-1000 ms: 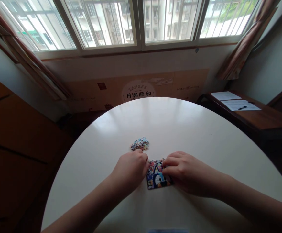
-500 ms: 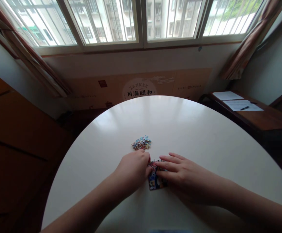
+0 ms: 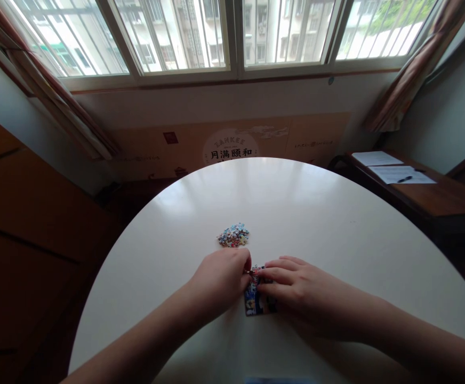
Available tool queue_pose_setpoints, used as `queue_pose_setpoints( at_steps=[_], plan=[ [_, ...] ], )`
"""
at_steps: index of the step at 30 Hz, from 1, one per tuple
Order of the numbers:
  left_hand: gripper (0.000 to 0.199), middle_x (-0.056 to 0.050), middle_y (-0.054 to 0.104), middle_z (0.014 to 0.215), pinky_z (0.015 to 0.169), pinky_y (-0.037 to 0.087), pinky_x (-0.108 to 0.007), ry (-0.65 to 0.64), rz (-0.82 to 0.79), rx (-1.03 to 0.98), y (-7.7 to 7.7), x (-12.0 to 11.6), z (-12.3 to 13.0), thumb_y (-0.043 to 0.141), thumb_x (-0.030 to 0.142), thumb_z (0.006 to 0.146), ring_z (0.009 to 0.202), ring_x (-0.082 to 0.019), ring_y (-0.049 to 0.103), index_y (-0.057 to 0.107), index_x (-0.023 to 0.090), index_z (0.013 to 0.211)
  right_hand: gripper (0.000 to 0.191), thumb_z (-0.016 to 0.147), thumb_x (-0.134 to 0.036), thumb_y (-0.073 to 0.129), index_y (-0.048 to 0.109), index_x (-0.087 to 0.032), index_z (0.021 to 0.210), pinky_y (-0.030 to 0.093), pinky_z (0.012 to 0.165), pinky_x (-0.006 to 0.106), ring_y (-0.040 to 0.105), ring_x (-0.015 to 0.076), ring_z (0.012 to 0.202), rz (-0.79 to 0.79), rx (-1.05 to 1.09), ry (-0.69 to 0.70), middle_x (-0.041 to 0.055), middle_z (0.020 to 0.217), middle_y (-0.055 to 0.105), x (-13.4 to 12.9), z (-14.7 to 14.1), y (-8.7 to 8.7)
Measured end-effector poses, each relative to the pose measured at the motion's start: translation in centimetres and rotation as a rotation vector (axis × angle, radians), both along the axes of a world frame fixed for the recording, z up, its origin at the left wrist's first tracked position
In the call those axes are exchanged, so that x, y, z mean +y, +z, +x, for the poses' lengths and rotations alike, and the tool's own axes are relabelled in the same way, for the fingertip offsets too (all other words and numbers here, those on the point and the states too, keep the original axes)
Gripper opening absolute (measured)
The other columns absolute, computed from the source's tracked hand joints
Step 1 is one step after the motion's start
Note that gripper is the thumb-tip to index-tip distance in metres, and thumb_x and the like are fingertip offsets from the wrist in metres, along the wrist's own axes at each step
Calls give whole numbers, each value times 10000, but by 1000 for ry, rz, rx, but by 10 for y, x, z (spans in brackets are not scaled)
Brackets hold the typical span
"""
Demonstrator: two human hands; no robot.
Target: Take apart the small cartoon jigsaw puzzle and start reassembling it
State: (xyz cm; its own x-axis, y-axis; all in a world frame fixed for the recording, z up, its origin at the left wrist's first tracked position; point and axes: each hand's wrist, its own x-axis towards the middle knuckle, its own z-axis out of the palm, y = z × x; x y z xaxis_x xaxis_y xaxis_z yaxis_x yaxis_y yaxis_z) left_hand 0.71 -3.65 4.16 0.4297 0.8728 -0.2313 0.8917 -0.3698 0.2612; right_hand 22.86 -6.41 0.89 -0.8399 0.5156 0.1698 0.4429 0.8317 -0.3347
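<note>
A small, partly joined jigsaw puzzle (image 3: pixel 255 305) lies on the white round table, dark blue at its near end with red and pale bits higher up. At its upper left edge my left hand (image 3: pixel 225 271) is closed in a pinch on a tiny puzzle piece (image 3: pixel 250 272), mostly covered by the fingers. My right hand (image 3: pixel 296 280) rests over the puzzle's right side, fingers stretched out and slightly spread, hiding part of the picture. Just beyond my left hand sits a heap of loose puzzle pieces (image 3: pixel 233 235), mostly light blue and white.
The round table (image 3: pixel 336 224) curves away toward a barred window. On the right, a brown wooden desk (image 3: pixel 456 194) holds papers (image 3: pixel 376 158) and a pen (image 3: pixel 405 179). A blue edge (image 3: pixel 278 381) shows at the bottom. An orange-brown cabinet (image 3: pixel 24 213) stands at left.
My left thumb and fingertips have shifted slightly at the puzzle's upper left edge, and the small piece between them now shows. My right fingers have moved very little. The heap looks the same.
</note>
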Motion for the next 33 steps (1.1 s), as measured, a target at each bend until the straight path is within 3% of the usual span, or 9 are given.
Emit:
queue_pose_setpoints(
  at_steps=[4, 9, 14, 25, 33],
  plan=[
    [137, -15, 764, 926, 717, 487, -322, 32, 41, -49, 5, 3, -3, 589, 242, 874, 846, -229, 685, 718, 248, 922, 392, 963, -183, 539, 604, -219, 1347, 393, 1132, 487, 557, 249, 1290, -24, 10, -6, 88, 1423, 604, 0, 1, 0],
    [196, -20, 781, 975, 791, 524, -319, 166, 183, -238, 18, 23, -23, 567, 265, 913, 889, -214, 703, 757, 236, 949, 392, 959, -174, 529, 614, -234, 1337, 377, 1143, 477, 552, 246, 1293, -35, 9, -9, 69, 1432, 600, 0, 2, 2],
    [217, -18, 784, 948, 809, 523, -327, 284, 272, -274, 15, 43, -44, 570, 276, 893, 878, -211, 702, 767, 231, 971, 387, 962, -187, 521, 613, -250, 1333, 385, 1134, 472, 551, 244, 1292, -38, 11, -17, 50, 1438, 596, 0, 1, 2],
    [159, -28, 766, 922, 680, 473, -287, 222, 141, -152, 6, 37, -32, 600, 295, 862, 825, -204, 677, 734, 223, 907, 400, 965, -184, 516, 609, -246, 1350, 383, 1134, 486, 549, 252, 1296, -51, 12, -20, 55, 1444, 593, -1, 1, 3],
    [145, -32, 751, 946, 684, 450, -294, 224, 376, -55, 7, 34, -28, 556, 240, 914, 816, -204, 664, 700, 219, 921, 393, 968, -182, 523, 616, -244, 1344, 384, 1137, 488, 558, 254, 1290, -36, 25, -14, 75, 1434, 598, 0, 1, 1]
  ],
)
